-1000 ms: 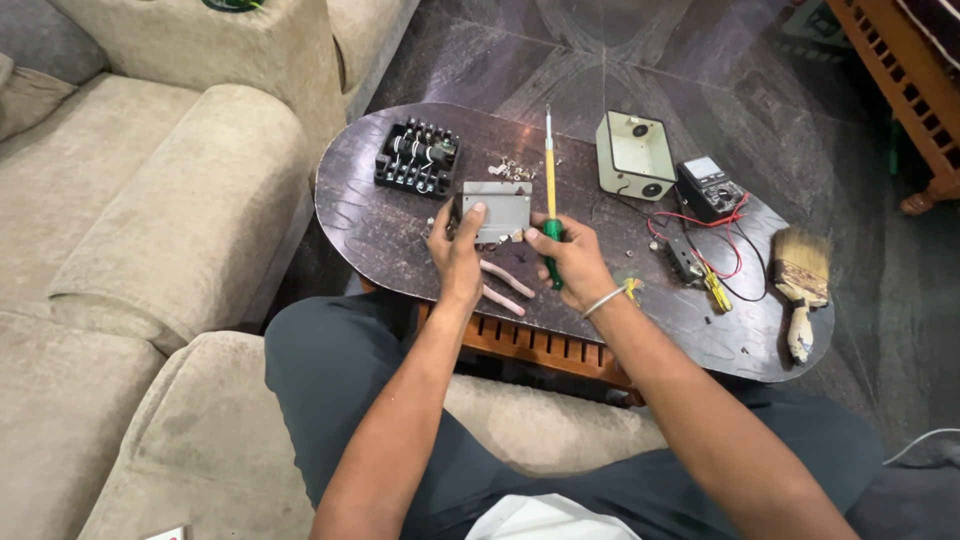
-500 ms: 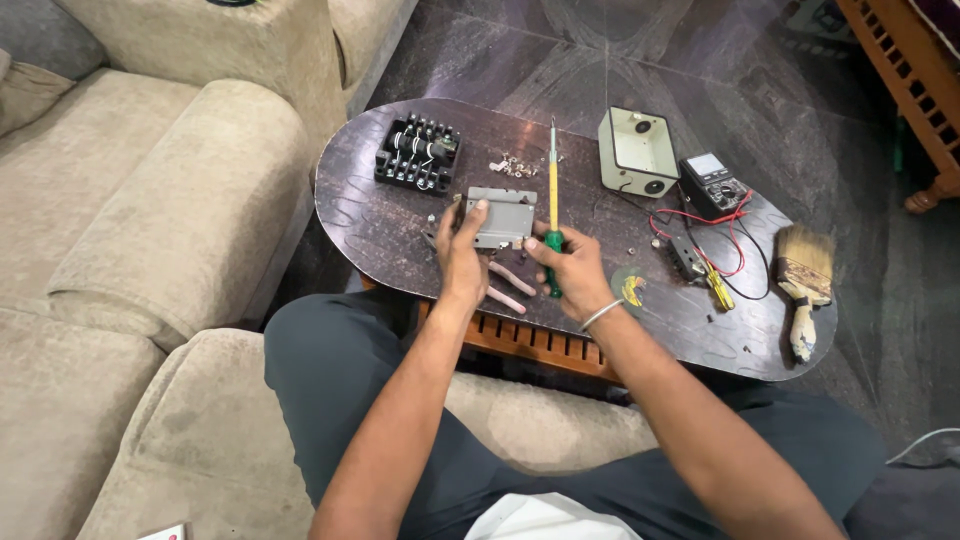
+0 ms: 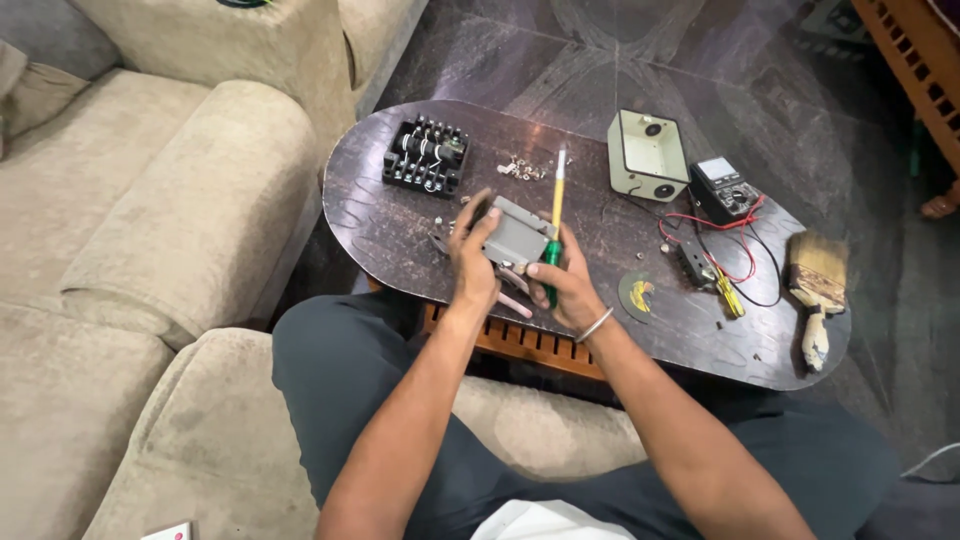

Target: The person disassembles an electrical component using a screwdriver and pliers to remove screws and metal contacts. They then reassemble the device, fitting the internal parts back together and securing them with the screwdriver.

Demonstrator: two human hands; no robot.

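Note:
My left hand grips a small grey metal box-shaped part above the near edge of the dark oval table. My right hand holds a screwdriver with a green and yellow handle, its shaft pointing away from me beside the grey part. My right thumb touches the part too. Pliers handles stick out under the two hands.
On the table lie a black terminal block, loose screws, a pale green open box, a multimeter with red and black leads, a round disc and a paintbrush. A beige sofa stands to the left.
Both hands have lifted the grey part slightly toward me and tilted it. The screwdriver has stayed in my right hand, still pointing away.

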